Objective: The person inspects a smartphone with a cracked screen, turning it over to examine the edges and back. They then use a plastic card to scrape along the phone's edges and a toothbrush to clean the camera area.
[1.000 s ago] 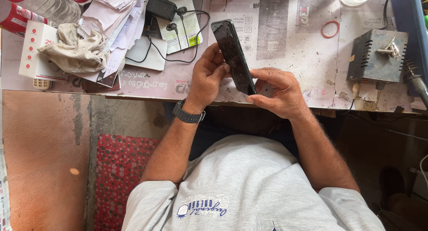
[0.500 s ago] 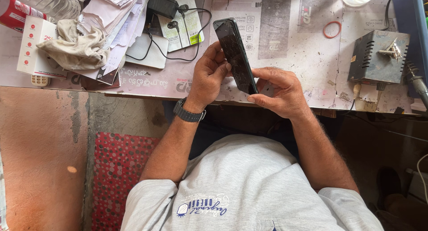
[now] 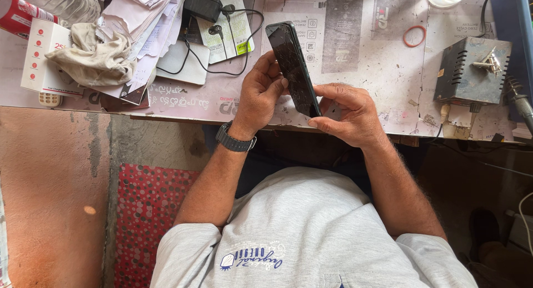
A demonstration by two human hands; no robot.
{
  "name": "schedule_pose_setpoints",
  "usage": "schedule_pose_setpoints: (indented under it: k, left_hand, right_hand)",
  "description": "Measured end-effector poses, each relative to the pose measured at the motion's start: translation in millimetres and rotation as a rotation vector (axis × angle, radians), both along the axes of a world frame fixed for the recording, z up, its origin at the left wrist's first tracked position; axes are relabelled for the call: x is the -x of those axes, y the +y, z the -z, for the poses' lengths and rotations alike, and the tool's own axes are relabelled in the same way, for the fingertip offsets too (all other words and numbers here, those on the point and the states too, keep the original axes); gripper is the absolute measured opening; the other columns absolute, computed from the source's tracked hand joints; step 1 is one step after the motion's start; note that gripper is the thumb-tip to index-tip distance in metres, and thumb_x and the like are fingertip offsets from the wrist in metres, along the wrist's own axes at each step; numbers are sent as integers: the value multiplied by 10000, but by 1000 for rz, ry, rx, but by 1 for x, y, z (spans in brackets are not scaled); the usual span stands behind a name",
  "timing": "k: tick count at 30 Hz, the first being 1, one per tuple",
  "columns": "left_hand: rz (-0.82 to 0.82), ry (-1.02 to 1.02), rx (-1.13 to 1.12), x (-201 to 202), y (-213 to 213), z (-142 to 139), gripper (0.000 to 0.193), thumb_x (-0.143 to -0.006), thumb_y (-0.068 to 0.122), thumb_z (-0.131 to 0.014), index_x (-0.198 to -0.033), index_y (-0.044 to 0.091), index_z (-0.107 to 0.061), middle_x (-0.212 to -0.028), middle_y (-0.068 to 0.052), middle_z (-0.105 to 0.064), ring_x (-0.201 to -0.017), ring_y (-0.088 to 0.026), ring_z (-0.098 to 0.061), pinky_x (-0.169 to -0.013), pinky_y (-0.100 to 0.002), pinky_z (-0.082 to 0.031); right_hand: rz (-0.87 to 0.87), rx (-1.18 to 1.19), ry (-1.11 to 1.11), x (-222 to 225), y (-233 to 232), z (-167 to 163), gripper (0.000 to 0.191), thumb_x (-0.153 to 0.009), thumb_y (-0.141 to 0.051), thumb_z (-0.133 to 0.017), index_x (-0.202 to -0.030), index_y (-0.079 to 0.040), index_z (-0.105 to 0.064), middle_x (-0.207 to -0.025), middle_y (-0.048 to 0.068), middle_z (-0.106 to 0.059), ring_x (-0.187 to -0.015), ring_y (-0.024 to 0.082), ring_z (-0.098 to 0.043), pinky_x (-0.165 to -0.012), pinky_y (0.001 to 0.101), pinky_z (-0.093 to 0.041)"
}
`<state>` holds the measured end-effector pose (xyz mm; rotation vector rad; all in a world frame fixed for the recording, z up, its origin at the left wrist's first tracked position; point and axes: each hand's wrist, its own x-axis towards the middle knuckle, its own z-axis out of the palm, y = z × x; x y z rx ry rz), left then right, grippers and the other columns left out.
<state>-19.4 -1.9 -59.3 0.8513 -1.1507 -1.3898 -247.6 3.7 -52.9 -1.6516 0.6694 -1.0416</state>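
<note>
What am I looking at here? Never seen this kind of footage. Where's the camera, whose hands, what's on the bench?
There is no machine: a person works with bare hands, and the one camera sits on their head, looking straight down, so you see their grey shirt at the bottom.

The left hand, with a dark wristwatch, and the right hand together hold a dark phone with a cracked face, tilted on edge above the workbench.

On the bench lie a crumpled cloth on a white box, loose papers, a black charger with its cable, a red rubber band and a grey metal box with vent slots. Both hands have a firm grip on the phone.
</note>
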Motion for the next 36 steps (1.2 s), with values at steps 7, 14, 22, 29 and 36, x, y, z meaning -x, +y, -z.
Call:
schedule_pose_setpoints:
  k: [7,14,22,29,36]
  left_hand:
    - [9,7,12,0,0,-1,500,-1040,-39,-531,-1514,-11,-374,-1314,-173,-664,-1185,-196,-696,-998,-349,-652]
    - [4,2,3,-1,3,-1,488,-1043,-34,-539,-1507,-13,-391,-1315,-176,-664,-1159,-189,-707,-990,-346,-654]
    - [11,0,10,-1,1,-1,496,-1032,-51,-520,-1508,-12,-389,-1321,-172,-656,-1171,-188,-698,-1000,-345,-654]
    - [22,23,16,-1,2,0,486,-1042,-58,-524,-1508,-18,-391,-1298,-175,-664,-1164,-192,-700,-990,-344,-654]
    - [12,7,7,-1,2,0,494,-1035,-49,-527,-1507,-19,-383,-1310,-175,-658,-1182,-193,-693,-1002,-346,-654]
  right_hand:
    - [1,5,5,0,0,-4,577,-792,-125,-896,-1318,-81,-664,-1092,94,-751,-856,109,-702,-740,253,-617]
    - [-12,1,-15,-1,3,-4,573,-801,-131,-893,-1322,-84,-659,-1111,103,-748,-876,119,-708,-749,263,-630]
    - [3,7,1,0,2,-3,578,-785,-135,-902,-1311,-84,-666,-1116,105,-749,-867,120,-704,-745,266,-626]
    - [-6,-9,-12,-1,3,-1,583,-792,-132,-901,-1320,-78,-661,-1124,104,-745,-892,119,-705,-771,268,-628]
    - [-6,-2,-8,-1,3,-2,587,-791,-126,-900,-1323,-77,-658,-1111,103,-746,-881,120,-706,-766,266,-628]
